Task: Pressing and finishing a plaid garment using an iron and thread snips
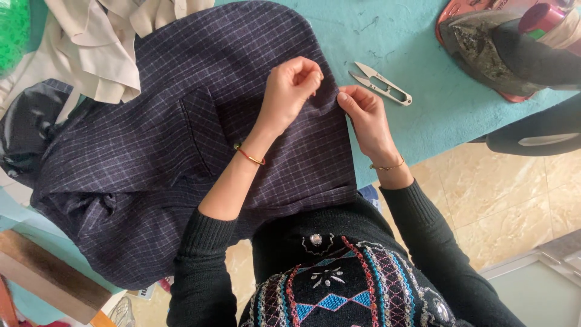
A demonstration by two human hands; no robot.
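Here the left hand (pixel 290 91) pinches the edge of a dark checked garment (pixel 151 163), fingertips closed on the cloth, and the right hand (pixel 363 118) grips the same edge just beside it. The garment lies spread over a teal surface (pixel 411 48), with small thread snips (pixel 382 83) near the right hand.

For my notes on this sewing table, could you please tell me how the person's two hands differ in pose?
The left hand is curled, its fingers pinched together above the dark checked garment; the right hand lies flatter, gripping the garment's edge. The left wrist wears a red-and-gold bangle, the right a thin gold chain. Both touch the same garment.
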